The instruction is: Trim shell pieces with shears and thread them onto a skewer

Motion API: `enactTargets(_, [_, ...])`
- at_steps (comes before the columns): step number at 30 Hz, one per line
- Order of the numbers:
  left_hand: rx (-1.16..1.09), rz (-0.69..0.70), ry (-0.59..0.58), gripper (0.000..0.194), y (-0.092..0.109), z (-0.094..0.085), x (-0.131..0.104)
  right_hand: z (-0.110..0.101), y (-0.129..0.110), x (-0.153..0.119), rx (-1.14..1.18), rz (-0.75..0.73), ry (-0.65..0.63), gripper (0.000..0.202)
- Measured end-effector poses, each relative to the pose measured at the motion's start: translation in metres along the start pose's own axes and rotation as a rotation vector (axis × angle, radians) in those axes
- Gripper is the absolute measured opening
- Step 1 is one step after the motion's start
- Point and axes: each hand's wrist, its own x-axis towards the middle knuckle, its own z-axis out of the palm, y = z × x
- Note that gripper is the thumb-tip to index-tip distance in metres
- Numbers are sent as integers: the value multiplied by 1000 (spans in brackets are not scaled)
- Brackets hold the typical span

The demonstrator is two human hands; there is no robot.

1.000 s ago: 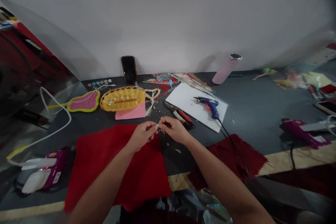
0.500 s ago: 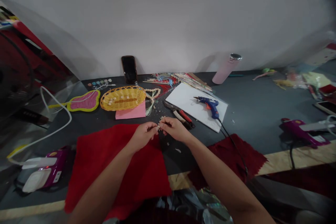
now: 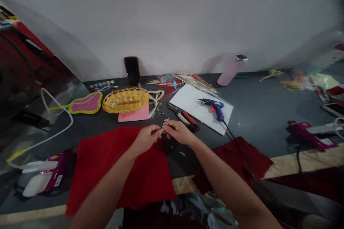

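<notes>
My left hand (image 3: 147,137) and my right hand (image 3: 178,131) meet over the right edge of a bright red cloth (image 3: 145,171). Both pinch at a small pale piece (image 3: 162,129) between the fingertips; its exact kind is too small to make out. More tiny pale bits (image 3: 166,121) show just beyond my right fingers. Close to the right hand lie pliers (image 3: 189,118) with red and pale handles. A yellow woven basket (image 3: 107,101) with a few small pale pieces in it rests on a pink pad (image 3: 134,115). Beside it lies a beaded string with a pale tassel (image 3: 153,110).
A blue glue gun (image 3: 214,107) lies on a white board (image 3: 185,99), its cord crossing a dark red cloth (image 3: 249,154). A phone (image 3: 132,71) and a pink tumbler (image 3: 231,71) stand near the partition. Purple devices (image 3: 57,171) sit at both sides.
My hands keep the same pinch in nearly the same spot. The red cloth's lower edge, near my lap, has shifted slightly.
</notes>
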Motion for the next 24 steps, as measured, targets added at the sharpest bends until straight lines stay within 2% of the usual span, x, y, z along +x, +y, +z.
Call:
enactTargets(3, [52, 15, -19, 26, 1, 0, -1, 0, -1, -1, -57, 22, -4, 26])
enactTargets(8, [122, 33, 16, 22, -2, 1, -2, 1, 0, -1, -161, -27, 60, 23])
enactTargets(11, [110, 17, 44, 23, -3, 2, -1, 0, 0, 0, -133, -5, 87, 25])
enactTargets(17, [211, 38, 184, 20, -2, 4, -2, -1, 0, 1, -36, 56, 91, 28])
enactTargets(24, [240, 42, 220, 17, -2, 7, -2, 1, 1, 0, -41, 50, 89, 26])
